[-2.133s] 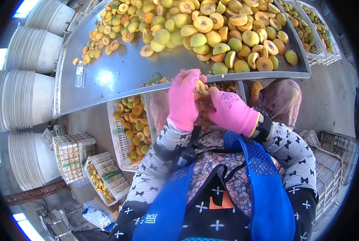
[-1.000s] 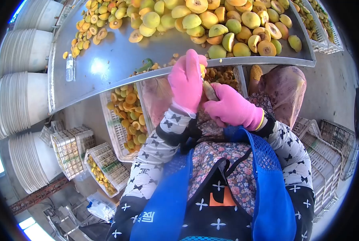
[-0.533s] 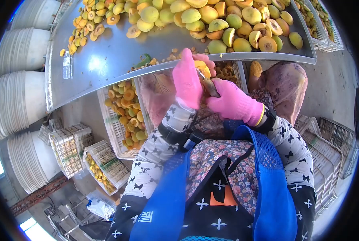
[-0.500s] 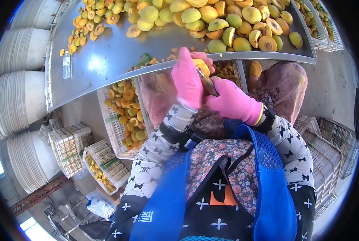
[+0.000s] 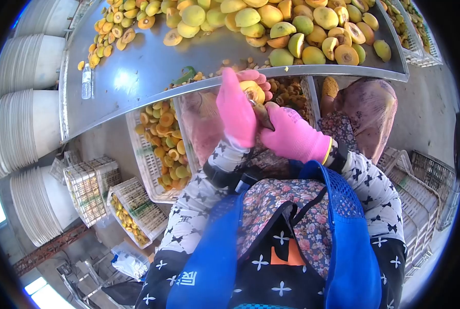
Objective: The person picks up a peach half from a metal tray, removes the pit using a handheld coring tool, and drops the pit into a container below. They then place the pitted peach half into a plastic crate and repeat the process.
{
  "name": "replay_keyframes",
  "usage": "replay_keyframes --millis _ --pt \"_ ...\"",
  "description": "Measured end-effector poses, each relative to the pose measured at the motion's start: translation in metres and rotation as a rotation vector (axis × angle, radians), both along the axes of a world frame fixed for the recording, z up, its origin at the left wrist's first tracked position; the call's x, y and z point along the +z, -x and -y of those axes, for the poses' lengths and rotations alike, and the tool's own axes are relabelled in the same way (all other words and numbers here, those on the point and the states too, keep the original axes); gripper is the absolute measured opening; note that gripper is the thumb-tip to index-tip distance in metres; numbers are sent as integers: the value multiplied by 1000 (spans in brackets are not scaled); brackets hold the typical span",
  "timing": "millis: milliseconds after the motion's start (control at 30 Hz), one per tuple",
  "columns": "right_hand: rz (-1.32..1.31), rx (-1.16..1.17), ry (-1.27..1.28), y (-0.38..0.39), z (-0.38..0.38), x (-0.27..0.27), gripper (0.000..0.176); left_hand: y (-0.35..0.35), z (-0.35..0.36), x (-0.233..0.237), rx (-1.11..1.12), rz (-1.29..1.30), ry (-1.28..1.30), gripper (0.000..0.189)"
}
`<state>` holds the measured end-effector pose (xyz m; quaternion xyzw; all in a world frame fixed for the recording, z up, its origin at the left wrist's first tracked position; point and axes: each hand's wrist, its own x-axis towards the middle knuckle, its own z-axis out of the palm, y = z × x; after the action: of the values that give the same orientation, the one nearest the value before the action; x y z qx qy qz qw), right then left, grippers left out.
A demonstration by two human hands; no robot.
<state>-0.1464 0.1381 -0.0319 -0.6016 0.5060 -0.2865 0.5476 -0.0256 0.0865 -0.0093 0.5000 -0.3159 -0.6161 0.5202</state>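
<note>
Both my hands wear pink gloves and meet just below the edge of a steel table [image 5: 137,77]. My left hand [image 5: 235,110] is closed round a yellow fruit half [image 5: 253,91], cut face toward me. My right hand [image 5: 291,135] grips a small knife [image 5: 263,114] whose tip touches the fruit. A heap of yellow-green fruit [image 5: 271,20], whole and halved, covers the far part of the table.
A white crate of cut fruit halves [image 5: 163,144] sits under the table's left side, and a crate of pits [image 5: 289,92] lies behind my hands. A water bottle [image 5: 87,81] lies on the table. Stacked white buckets [image 5: 19,129] line the left. Empty crates [image 5: 425,206] stand to the right.
My hands stayed together at the table edge. The left hand turned the fruit so its cut face shows more, and the right hand with the knife shifted slightly down.
</note>
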Motion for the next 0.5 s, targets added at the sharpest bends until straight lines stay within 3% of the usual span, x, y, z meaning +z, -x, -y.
replay_keyframes --millis 33,67,133,200,233,333,433,500 --pt "-97 -25 163 -4 -1 -5 26 0 1 0 17 -41 -36 50" --pt "-197 -53 327 -4 -1 -8 27 -3 4 0 -107 -24 -27 50" --pt "-71 33 -15 8 -1 8 28 -17 7 -2 -350 10 -16 50" --pt "121 89 -493 16 5 41 27 -14 10 9 -341 0 -136 53" --pt "289 135 -566 19 6 41 26 -13 11 14 -338 -5 -200 54" --pt "683 277 -715 31 11 33 22 -24 20 21 -586 247 318 54" --pt "699 422 -793 26 7 40 21 -32 25 19 -720 -143 -103 53" --pt "672 393 -797 20 2 45 20 -32 19 24 -595 7 -113 53"
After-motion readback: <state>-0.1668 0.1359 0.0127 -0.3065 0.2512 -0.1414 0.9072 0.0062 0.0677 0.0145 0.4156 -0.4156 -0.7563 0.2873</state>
